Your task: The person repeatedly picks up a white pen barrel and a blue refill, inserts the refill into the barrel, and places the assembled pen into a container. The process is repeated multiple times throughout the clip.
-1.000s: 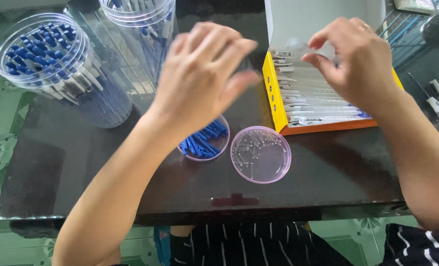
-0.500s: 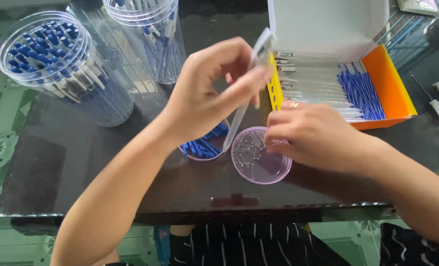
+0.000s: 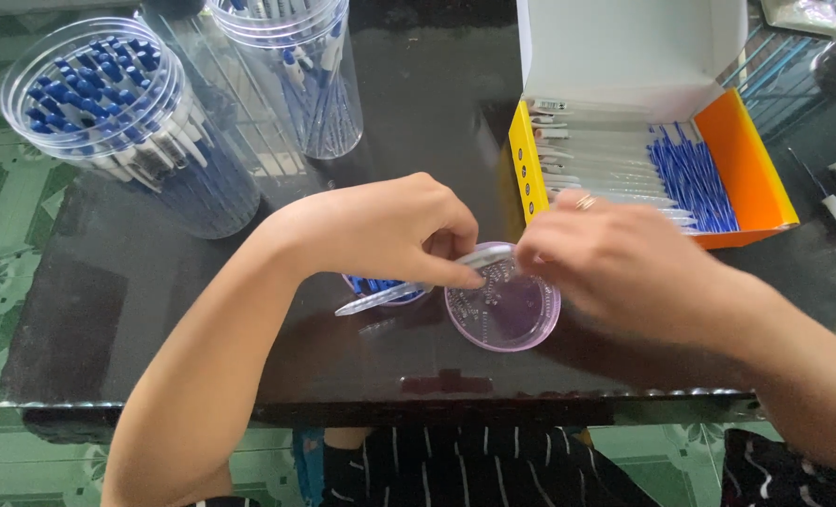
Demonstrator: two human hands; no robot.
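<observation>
Clear pen barrel [image 3: 408,289] over dark glass table [image 3: 155,329]

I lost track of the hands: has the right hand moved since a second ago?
Yes. The right hand left the orange box, coming down to the pink dish.

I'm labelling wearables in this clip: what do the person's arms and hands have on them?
Both forearms are bare, with no sleeves, gloves or watch in view. The right hand wears one thin, light metallic ring on a finger. The left hand shows no ring or other jewellery. Fingernails are short where visible.
</observation>
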